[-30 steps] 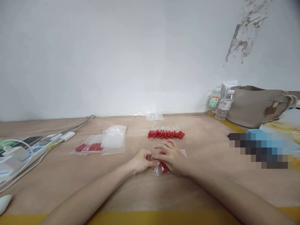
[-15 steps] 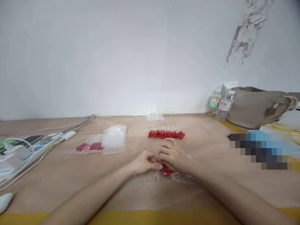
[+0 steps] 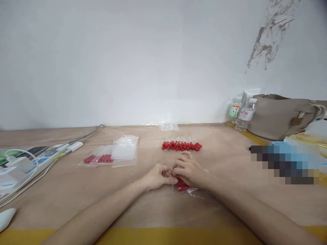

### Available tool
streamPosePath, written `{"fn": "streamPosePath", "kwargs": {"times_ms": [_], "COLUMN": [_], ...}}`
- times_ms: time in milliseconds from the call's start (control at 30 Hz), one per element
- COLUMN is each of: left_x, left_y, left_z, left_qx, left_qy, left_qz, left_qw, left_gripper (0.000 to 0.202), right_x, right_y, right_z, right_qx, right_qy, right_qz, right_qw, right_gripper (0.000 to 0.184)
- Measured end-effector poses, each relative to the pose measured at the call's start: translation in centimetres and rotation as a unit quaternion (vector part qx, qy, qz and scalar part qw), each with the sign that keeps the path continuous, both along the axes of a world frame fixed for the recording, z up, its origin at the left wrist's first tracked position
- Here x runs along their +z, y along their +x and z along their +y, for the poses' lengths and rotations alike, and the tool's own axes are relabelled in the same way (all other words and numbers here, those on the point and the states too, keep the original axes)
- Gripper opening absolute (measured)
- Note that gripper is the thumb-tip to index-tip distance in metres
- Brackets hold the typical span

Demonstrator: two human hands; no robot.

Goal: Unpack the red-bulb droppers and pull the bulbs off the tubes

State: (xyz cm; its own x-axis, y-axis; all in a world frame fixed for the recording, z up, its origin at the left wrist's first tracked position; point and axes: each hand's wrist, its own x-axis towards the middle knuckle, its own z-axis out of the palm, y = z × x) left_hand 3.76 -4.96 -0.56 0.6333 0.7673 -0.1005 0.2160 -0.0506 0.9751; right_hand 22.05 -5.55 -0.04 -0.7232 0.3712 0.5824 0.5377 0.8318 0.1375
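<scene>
Clear bag [image 3: 192, 192]: lies on the brown tabletop [image 3: 143, 211], on the wearer's side of the loose red-tipped sticks, with both hands at it. Red contents [image 3: 182, 185] show through the plastic; whether the bag is sealed cannot be told.
Left hand [image 3: 158, 177]: thumb and fingers pinched together on the left edge of the clear bag, nearer the wearer than the loose red-tipped sticks.
Right hand [image 3: 190, 170]: fingers curled over the clear bag, just short of the loose red-tipped sticks. Its fingertips are partly hidden, so a firm grip cannot be confirmed.
Loose red-tipped sticks [image 3: 182, 146]: a dense row outside any bag, red ends toward the wearer, pale shafts toward the wall. They look like the unbagged share.
Filled bags [image 3: 98, 157]: at least two, overlapping, well to the left of the loose red-tipped sticks, with red-ended sticks inside; these appear to be the finished portion.
Flat clear bags [image 3: 125, 149]: a small stack left of the loose red-tipped sticks, beside the filled bags, with nothing visible inside; seemingly unused.
Single flat bag [image 3: 169, 127]: beyond the loose red-tipped sticks, near the wall; no contents visible.
Progress: judging from the layout, partway; some sticks are bagged, one bag is in hand, and many sticks remain loose.
Bottles [image 3: 245, 115]: two, clear and labelled, right of the loose red-tipped sticks; beside them, farther right, stands a grey-beige handbag [image 3: 276, 115].
Power strip [image 3: 48, 158]: far left of the loose red-tipped sticks, with plugs and cables.
</scene>
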Motion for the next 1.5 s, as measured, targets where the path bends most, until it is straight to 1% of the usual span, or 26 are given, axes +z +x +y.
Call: {"fn": "streamPosePath", "kwargs": {"times_ms": [133,267,367,433,533,700,767,833,900,933,1000,1167,1333,1400,1500], "left_x": [0.3,0.6,0.5,0.3,-0.2,-0.7,-0.6,-0.6,-0.7,-0.8,-1.0,-1.3,-1.2,-1.3,-1.7], "left_y": [0.1,0.4,0.7,0.8,0.8,0.5,0.3,0.2,0.1,0.1,0.1,0.2,-0.3,-0.5,-0.6], "left_z": [-0.1,-0.2,-0.4,-0.4,-0.2,0.2,0.1,0.0,-0.1,-0.1,0.0,0.3,0.8,0.8,0.8], "left_qx": [-0.008,0.02,0.022,0.026,0.054,0.065,0.077,0.087,0.089,0.086,0.08,0.085,0.108,0.119,0.149], "left_qy": [-0.021,-0.026,0.017,0.054,0.107,0.163,0.23,0.323,0.391,0.408,0.42,0.432,0.419,0.416,0.405], "left_qz": [-0.025,-0.024,-0.005,0.016,0.046,0.067,0.085,0.108,0.129,0.137,0.148,0.174,0.197,0.199,0.2], "left_qw": [0.999,0.999,1.0,0.998,0.992,0.982,0.966,0.936,0.907,0.898,0.892,0.881,0.88,0.879,0.88], "left_gripper": [0.031,0.033,0.032,0.035,0.039,0.037,0.03,0.021,0.02,0.022,0.022,0.017,0.018,0.019,0.019], "right_x": [-0.4,-0.5,-0.5,-0.6,-1.0,-1.5,-1.5,-1.4,-1.4,-1.4,-1.5,-1.3,-0.6,-0.4,-0.3], "right_y": [0.2,0.2,0.1,-0.1,-0.3,-0.4,-0.4,-0.4,-0.4,-0.4,-0.4,-0.5,-0.5,-0.2,0.9], "right_z": [0.1,0.0,-0.2,-0.2,-0.1,0.3,0.4,0.3,0.3,0.3,0.2,-0.2,-0.4,-0.5,-0.8], "right_qx": [0.0,0.007,0.022,0.03,0.033,0.022,0.006,-0.007,-0.01,-0.01,-0.011,-0.012,0.018,0.017,-0.036], "right_qy": [0.012,0.023,0.03,0.036,0.05,0.081,0.099,0.119,0.135,0.141,0.146,0.121,0.078,0.035,-0.07], "right_qz": [0.019,0.036,0.034,0.032,0.037,0.045,0.06,0.073,0.074,0.07,0.054,0.008,0.044,0.064,0.072], "right_qw": [1.0,0.999,0.999,0.998,0.998,0.995,0.993,0.99,0.988,0.987,0.988,0.993,0.996,0.997,0.994], "right_gripper": [0.018,0.018,0.023,0.026,0.024,0.025,0.019,0.016,0.015,0.014,0.014,0.019,0.019,0.016,0.014]}}
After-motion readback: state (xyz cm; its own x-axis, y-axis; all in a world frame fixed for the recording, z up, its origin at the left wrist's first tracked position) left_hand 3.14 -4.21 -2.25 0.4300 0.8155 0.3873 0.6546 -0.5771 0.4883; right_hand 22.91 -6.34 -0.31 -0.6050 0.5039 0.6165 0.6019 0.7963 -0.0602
